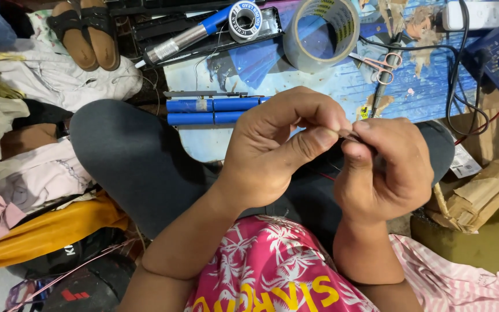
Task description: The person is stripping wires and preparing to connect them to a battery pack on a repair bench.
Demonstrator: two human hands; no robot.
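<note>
Both hands — my left hand (278, 147) and right hand (385, 167) — pinch shut on a thin strip (347, 134) between their fingertips, above my lap, with blue cells (215, 111) and tape roll (320, 34) beyond.

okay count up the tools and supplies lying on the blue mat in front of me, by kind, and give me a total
Blue cylindrical cells: 4, in two rows of two
Clear tape roll: 1
Solder spool: 1
Soldering iron with blue handle: 1
Small scissors: 1
Total: 8
Both hands, left hand and right hand, pinch a thin wire-like piece, not counted.
</note>
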